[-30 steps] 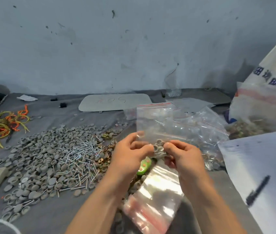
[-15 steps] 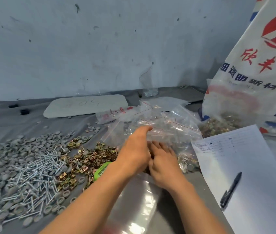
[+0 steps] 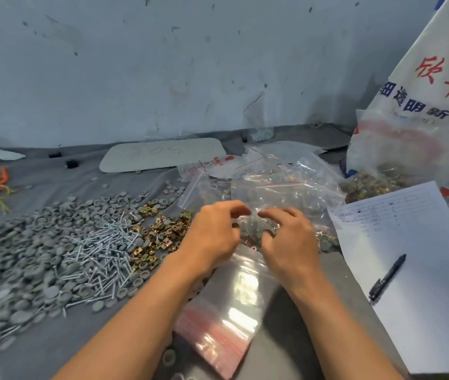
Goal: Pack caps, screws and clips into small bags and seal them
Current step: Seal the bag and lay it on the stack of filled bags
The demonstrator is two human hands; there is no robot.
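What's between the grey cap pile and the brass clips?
Head view: a heap of silver screws lies between the grey caps and brass clips, overlapping both.

A black pen (image 3: 387, 277) lies on a paper sheet (image 3: 423, 319); a printed sack (image 3: 437, 111) stands behind.

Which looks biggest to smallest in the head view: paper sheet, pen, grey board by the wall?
1. paper sheet
2. grey board, farther off, so its rank against the sheet is unsure
3. pen
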